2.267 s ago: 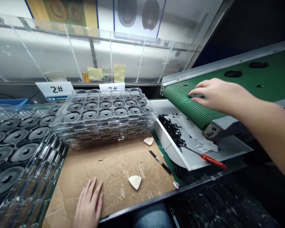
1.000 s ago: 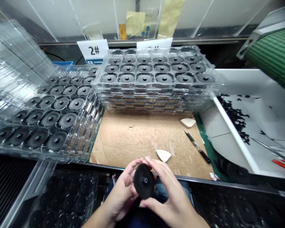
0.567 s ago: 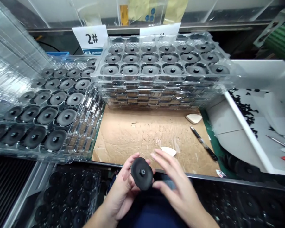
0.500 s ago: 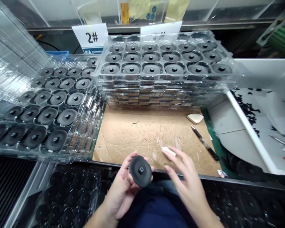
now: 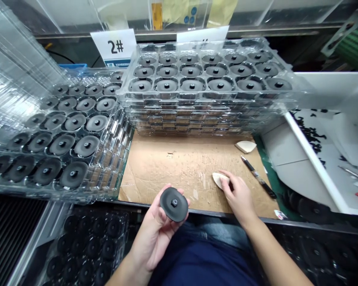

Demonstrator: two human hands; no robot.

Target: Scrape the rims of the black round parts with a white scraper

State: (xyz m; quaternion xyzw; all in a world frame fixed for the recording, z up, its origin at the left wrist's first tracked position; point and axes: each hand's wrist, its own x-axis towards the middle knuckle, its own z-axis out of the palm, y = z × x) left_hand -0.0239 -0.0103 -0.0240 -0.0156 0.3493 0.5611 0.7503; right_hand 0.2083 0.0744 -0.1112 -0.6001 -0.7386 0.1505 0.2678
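A round black disc [image 5: 180, 209] with a small raised hub rests in my left hand [image 5: 155, 234], fingers wrapped beneath and around its rim. My right hand [image 5: 238, 198] is over the cardboard sheet [image 5: 164, 167], its fingers closed on a small cream-white wedge-shaped pad [image 5: 217, 179]. The pad looks like a sponge wedge and lies at the cardboard's surface. A second such wedge [image 5: 246, 146] sits at the upper right of the cardboard. Beside my right hand lies a black pen [image 5: 258, 176].
Stacked clear plastic trays [image 5: 209, 97] of black discs stand behind the cardboard. More stacked trays [image 5: 103, 167] are on the left. At right is a white bin [image 5: 319, 167] with small black pieces and a tool. A darker disc tray [image 5: 119, 238] sits low at left.
My right hand has moved up and right and its fingers have closed on the white wedge, which has shifted right. My left hand has raised the disc slightly.
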